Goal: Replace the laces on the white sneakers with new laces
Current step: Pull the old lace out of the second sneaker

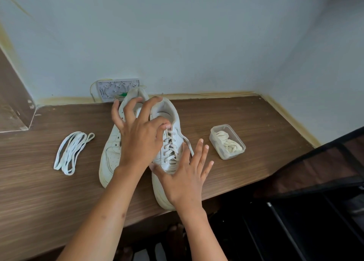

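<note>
Two white sneakers stand side by side on the wooden table (246,122), heels toward the wall. The left sneaker (110,154) shows no lace where visible. The right sneaker (169,122) carries a laced-up off-white lace (170,148). My left hand (140,132) hovers over both shoes with fingers spread and curled, its thumb and forefinger pinching the lace near the top eyelets. My right hand (185,174) lies flat with straight fingers on the toe and side of the right sneaker. A bundle of white laces (71,152) lies on the table left of the shoes.
A clear plastic box (227,141) with cream laces inside sits right of the shoes. A grey wall plate (116,89) with thin wires is behind the heels. The table's front edge runs under the right sneaker's toe. A dark fabric-covered rack (315,182) stands at lower right.
</note>
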Tool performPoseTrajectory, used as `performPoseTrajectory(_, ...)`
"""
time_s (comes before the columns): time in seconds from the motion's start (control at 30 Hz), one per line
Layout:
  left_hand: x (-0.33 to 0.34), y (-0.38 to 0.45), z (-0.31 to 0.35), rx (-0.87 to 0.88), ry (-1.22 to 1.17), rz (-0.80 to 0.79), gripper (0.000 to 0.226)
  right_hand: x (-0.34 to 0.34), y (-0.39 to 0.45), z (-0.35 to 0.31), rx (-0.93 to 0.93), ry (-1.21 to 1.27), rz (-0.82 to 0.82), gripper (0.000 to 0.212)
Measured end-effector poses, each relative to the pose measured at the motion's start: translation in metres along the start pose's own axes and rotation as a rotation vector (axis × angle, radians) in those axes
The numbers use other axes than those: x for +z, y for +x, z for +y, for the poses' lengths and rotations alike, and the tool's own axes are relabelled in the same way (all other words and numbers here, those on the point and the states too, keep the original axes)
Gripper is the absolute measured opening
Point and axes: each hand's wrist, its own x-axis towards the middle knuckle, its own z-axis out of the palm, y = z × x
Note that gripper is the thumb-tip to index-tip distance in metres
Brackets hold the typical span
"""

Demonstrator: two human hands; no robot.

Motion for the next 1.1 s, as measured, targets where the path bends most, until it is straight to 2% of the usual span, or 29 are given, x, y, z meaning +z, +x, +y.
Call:
performPoseTrajectory(0.1,-0.007,0.006,-0.012,-0.067,-0.047,0.122,0.008,0.005,0.001,-0.002,0.032,0.021,0.022,0.109)
performPoseTrajectory(0.23,-0.012,0.009,-0.028,-0.139,-0.099,0.048,0.015,0.007,0.002,-0.004,0.030,0.015,0.038,0.107)
performPoseTrajectory(0.37,-0.002,-0.001,-0.010,-0.024,-0.052,-0.071,0.028,0.006,0.000,-0.004,0.014,0.019,0.054,0.105)
performPoseTrajectory(0.57,0.004,-0.002,-0.006,0.038,-0.081,-0.002,0.008,0.007,0.000,-0.004,0.013,0.002,0.066,0.104)
performPoseTrajectory(0.7,0.002,0.001,-0.013,-0.065,-0.182,0.101,0.010,0.007,-0.001,-0.004,0.014,-0.010,0.053,0.105)
performPoseTrajectory(0.83,-0.014,0.010,-0.026,-0.275,-0.446,0.212,0.008,0.006,0.000,-0.004,0.019,-0.015,0.036,0.105)
performPoseTrajectory(0.93,-0.017,0.008,-0.032,-0.342,-0.396,0.124,0.009,0.007,0.000,-0.003,0.020,-0.003,0.031,0.105)
performPoseTrajectory(1.1,-0.009,0.005,-0.026,-0.266,-0.200,0.008,0.025,0.007,0.001,-0.003,0.015,-0.003,0.036,0.104)
